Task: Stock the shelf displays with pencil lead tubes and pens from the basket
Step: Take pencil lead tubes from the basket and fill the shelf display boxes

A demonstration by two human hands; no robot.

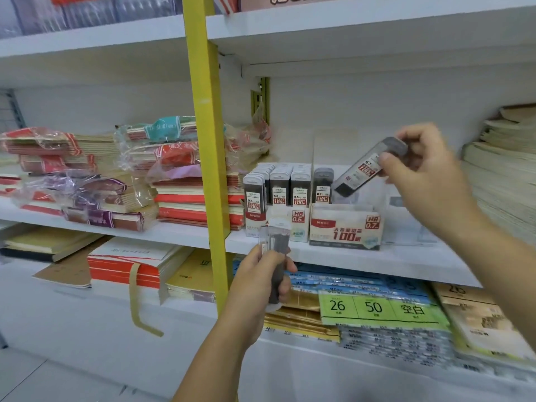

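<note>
Left hand [261, 274]: two tubes [277, 242] — right hand [420, 166]: one 0.7 tube [362, 169].

I'm looking into a stationery shop: white retail shelves [362, 262] split by a yellow upright [203, 140]. Left of the upright lie shrink-wrapped notebook stacks [95, 192]; right of it stand printed display boxes [345, 230] of lead tubes [279, 187], packaged label sheets [374, 307] lower down.

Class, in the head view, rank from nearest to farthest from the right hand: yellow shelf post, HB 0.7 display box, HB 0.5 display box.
1. HB 0.7 display box, below-left of the right hand.
2. HB 0.5 display box, further left.
3. yellow shelf post, farthest left.
</note>
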